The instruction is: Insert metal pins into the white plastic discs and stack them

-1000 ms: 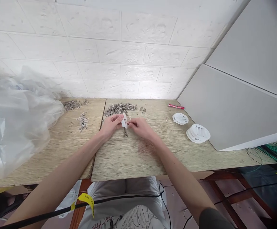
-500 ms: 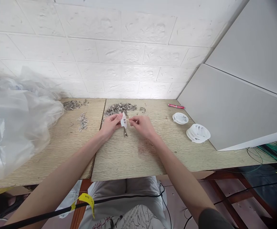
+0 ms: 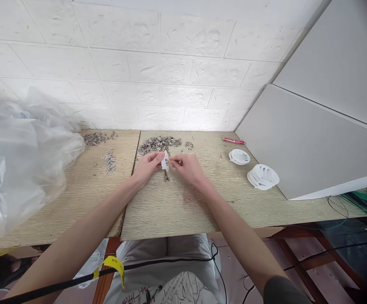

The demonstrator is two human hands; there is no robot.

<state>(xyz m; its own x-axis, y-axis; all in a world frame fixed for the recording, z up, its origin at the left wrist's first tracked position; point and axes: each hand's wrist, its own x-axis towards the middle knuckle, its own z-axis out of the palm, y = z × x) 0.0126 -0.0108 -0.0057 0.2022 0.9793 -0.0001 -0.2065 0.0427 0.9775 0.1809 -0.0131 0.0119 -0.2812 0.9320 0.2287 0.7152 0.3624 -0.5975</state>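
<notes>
My left hand (image 3: 148,166) is closed on the rim of a white round slotted disc (image 3: 165,161), pinching it between thumb and fingers above the table. The disc is tilted, nearly edge-on to me. My right hand (image 3: 188,167) pinches a thin pale stick (image 3: 170,159) whose tip points at the disc; I cannot tell whether it touches. Just under the disc is a small metal clip (image 3: 166,177), its upper end hidden behind the disc. Behind my hands lies a heap of small metal pieces (image 3: 158,144).
Two stacks of white slotted discs, a smaller stack (image 3: 239,157) and a larger stack (image 3: 263,177), sit at right, near a red pen (image 3: 233,141). A plastic bag (image 3: 28,164) covers the left side. Smaller metal piles (image 3: 109,161) lie beside it. A grey panel (image 3: 329,139) leans at right.
The disc has turned a little more edge-on and shifted slightly right in my left hand. My right hand has barely moved, still pinching the stick.
</notes>
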